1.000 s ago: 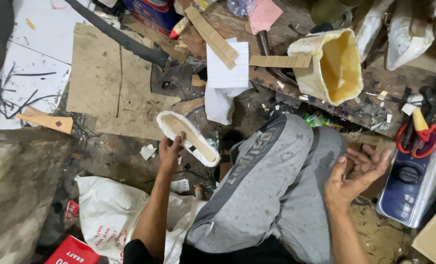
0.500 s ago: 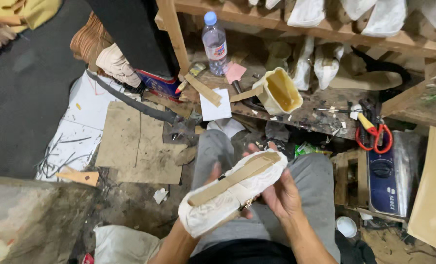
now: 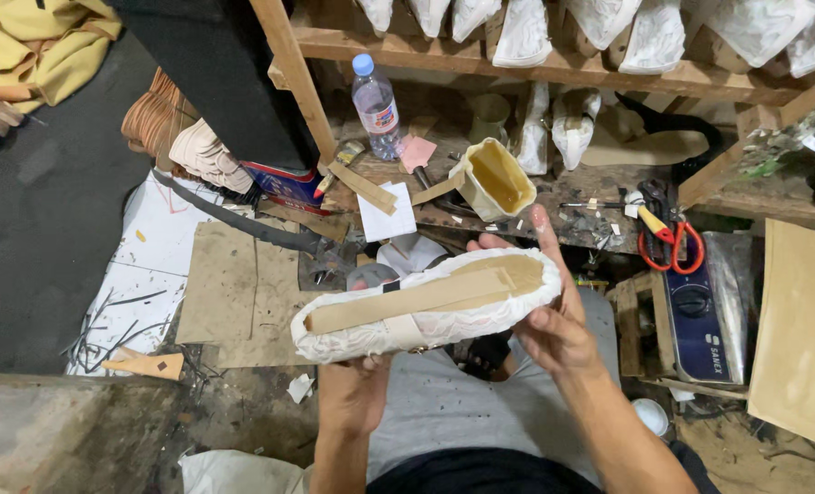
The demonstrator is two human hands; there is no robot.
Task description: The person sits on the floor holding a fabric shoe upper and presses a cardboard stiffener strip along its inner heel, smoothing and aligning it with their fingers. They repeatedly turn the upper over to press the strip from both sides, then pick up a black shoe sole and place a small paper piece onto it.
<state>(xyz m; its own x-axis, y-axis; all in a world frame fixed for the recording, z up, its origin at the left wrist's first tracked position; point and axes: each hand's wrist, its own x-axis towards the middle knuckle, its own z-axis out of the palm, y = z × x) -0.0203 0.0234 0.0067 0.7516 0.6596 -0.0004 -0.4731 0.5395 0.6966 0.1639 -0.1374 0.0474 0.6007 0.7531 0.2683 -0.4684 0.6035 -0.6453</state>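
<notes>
You are holding a white fabric-wrapped shoe last (image 3: 426,311) sole-up over your lap, lying nearly level across the middle of the view with its toe end tipped a little up toward 2 o'clock. A tan insole board (image 3: 407,300) runs along its upturned bottom, with the white fabric folded over the edges around it.

Your left hand (image 3: 357,393) is under the heel half, at about 7 o'clock from the last's middle. It supports the last from below; the last hides its fingertips, so you cannot tell how tightly they curl.

Your right hand (image 3: 554,320) takes the toe end, at 3 o'clock from the last's middle. Its fingers stand up behind the far side of the toe, fairly straight, and the thumb presses the near side, so the toe sits pinched between them.

Beyond the toe, at 12 o'clock, a cream container of yellowish glue (image 3: 494,178) stands on the cluttered wooden bench (image 3: 600,187). A clear plastic water bottle (image 3: 377,108) stands at 11 o'clock from the last. Red-handled scissors (image 3: 668,242) lie at 2 o'clock, just past your right fingertips. A dark blue box-shaped appliance (image 3: 700,320) sits at 3 o'clock, beside your right wrist. Sheets of brown cardboard (image 3: 234,293) lie on the floor at 9 o'clock.
</notes>
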